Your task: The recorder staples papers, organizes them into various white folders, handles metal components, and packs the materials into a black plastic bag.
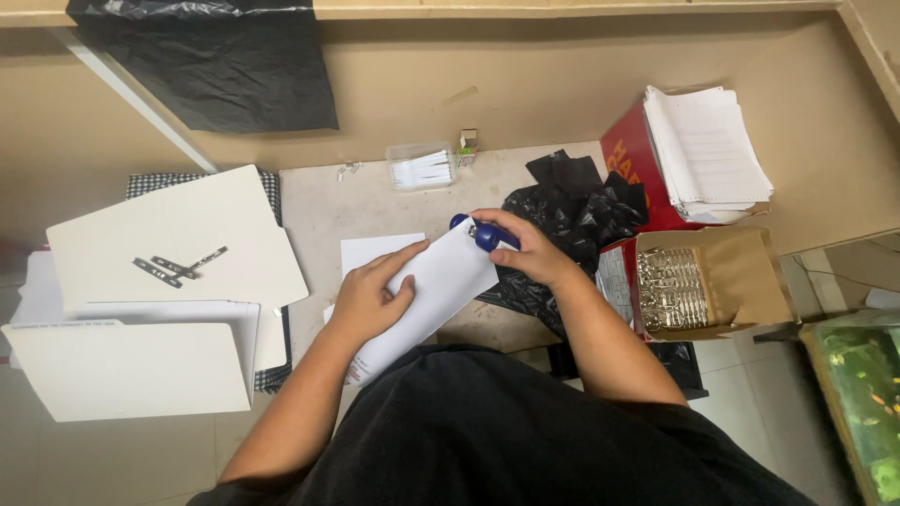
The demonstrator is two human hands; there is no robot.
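Note:
My left hand (370,298) lies flat on a bundle of white paper (441,276) and presses it down at its left side. The bundle runs slantwise from my lap up to the right. My right hand (520,245) grips a blue stapler (486,234) clamped over the bundle's upper right corner. A single white sheet (367,249) lies on the worn table (323,201) just under and left of the bundle.
White folders (178,239) with metal fasteners (178,265) lie at left, another folder (122,370) nearer me. A clear box of white slips (421,169) sits at the back. A black plastic bag (581,211), a carton of metal clips (671,287) and a paper stack (705,150) stand right.

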